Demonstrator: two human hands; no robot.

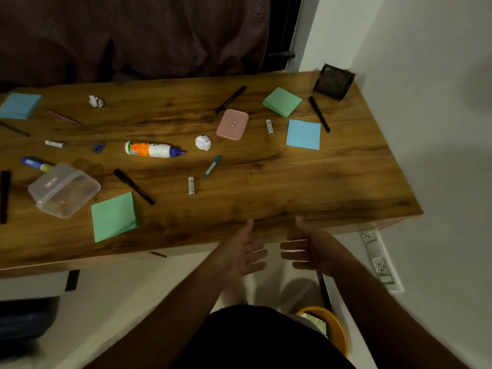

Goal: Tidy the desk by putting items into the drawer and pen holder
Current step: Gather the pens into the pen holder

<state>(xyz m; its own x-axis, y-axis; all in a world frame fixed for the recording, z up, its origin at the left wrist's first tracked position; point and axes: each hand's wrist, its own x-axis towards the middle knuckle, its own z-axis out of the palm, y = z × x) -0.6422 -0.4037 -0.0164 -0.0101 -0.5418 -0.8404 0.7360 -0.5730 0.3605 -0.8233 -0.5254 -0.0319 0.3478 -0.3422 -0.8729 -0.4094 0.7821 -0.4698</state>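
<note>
On the bench (266, 182), a clear box (64, 190) sits near the left edge, a glue bottle (153, 149) lies mid-bench, a pink case (232, 124) lies beyond it, and the mesh pen holder (334, 81) stands at the far right corner. At the near edge, the left hand (241, 253) and right hand (310, 249) hover with fingers spread, holding nothing.

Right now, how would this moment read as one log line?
stage: start | left hand: open, empty | right hand: open, empty | desk: cluttered | pen holder: far right corner
</note>
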